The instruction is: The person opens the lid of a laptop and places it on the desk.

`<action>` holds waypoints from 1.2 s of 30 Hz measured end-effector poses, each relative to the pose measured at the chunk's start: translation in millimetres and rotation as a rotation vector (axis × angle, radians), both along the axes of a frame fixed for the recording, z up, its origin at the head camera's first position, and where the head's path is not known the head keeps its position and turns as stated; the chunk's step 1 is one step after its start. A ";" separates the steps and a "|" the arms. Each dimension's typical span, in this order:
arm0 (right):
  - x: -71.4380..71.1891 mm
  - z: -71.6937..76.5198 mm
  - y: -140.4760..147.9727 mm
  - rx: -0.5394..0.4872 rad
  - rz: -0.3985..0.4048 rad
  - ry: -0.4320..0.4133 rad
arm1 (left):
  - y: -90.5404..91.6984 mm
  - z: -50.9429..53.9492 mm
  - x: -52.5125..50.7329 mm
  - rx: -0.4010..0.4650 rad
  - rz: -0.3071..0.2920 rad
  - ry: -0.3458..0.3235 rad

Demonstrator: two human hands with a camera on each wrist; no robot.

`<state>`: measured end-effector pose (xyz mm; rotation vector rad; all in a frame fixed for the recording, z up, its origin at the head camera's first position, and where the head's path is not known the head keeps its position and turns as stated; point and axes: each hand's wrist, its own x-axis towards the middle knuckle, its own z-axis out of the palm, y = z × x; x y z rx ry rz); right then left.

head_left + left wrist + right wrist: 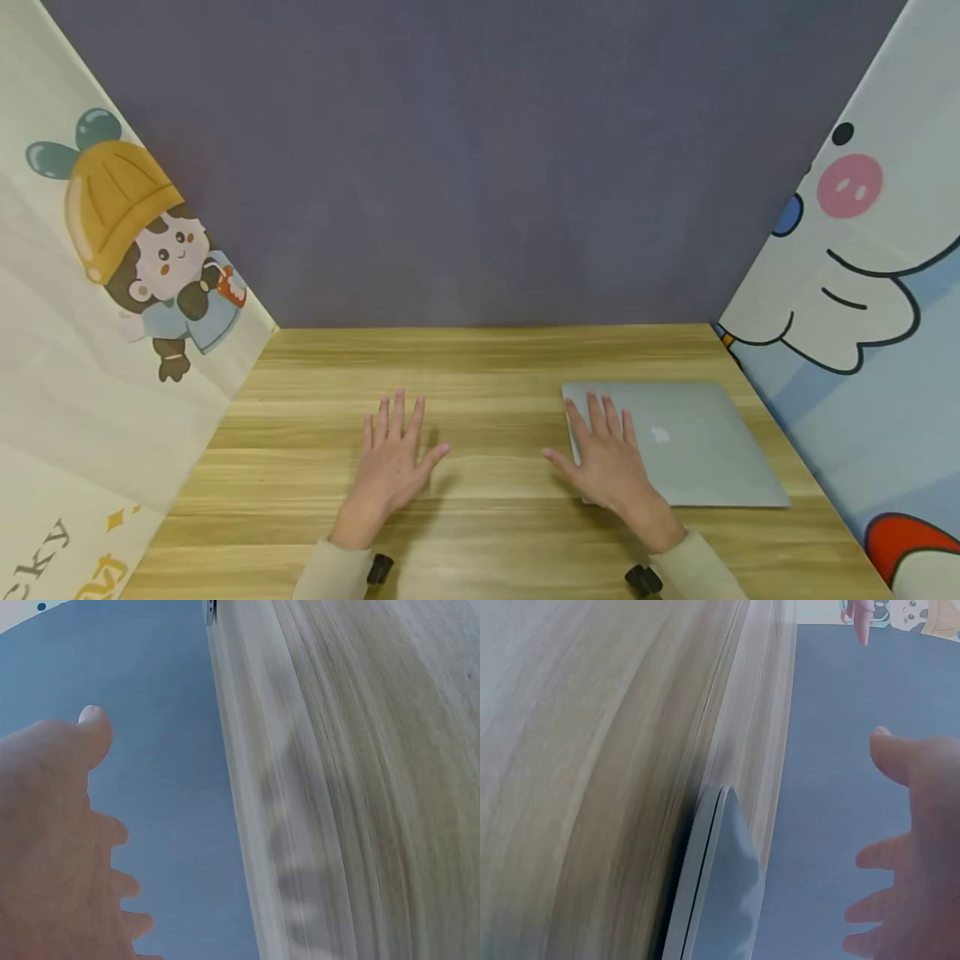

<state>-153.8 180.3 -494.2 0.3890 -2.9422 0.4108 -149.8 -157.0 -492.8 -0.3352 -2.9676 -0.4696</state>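
Note:
A closed silver laptop (pixel 712 450) with a pale logo lies on the right part of the wooden table; its near-left edge also shows in the right wrist view (pixel 724 900). My right hand (pixel 611 467), fingers spread and straight, hovers over the laptop's left edge, and its shadow falls on the lid. Over the bare wood to the left is my left hand (pixel 393 467), palm down with fingers spread, holding nothing. In the left wrist view that hand (pixel 60 840) is raised above the tabletop, with its shadow on the wood.
The wood-grain table (pixel 480 533) runs back to a dark grey panel (pixel 480 167). A cream panel with a cartoon figure (pixel 180 267) stands at the left, and a white and blue cartoon panel (pixel 900 333) at the right. Each wrist carries a small black device.

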 end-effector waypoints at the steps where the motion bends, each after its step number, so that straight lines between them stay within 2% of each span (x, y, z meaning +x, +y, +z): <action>1: -0.2 0.4 0.6 0.000 0.000 -0.001 | 0.4 0.1 -0.5 0.007 0.000 0.000; 10: -3.0 -0.8 13.5 -0.032 -0.010 0.005 | 4.6 0.7 -4.4 0.049 -0.023 0.021; 17: -7.4 0.5 25.9 -0.036 -0.022 0.026 | 13.1 9.7 -10.3 0.032 -0.046 0.015; 22: -6.6 0.1 33.0 -0.035 -0.036 0.019 | 20.8 9.4 -9.2 0.016 -0.060 -0.010; 28: -6.9 0.1 46.1 -0.024 -0.049 0.035 | 31.4 9.0 -8.2 0.049 -0.082 0.017; 36: -5.8 2.9 60.2 -0.026 -0.052 0.022 | 42.1 9.6 -5.8 0.092 -0.108 0.015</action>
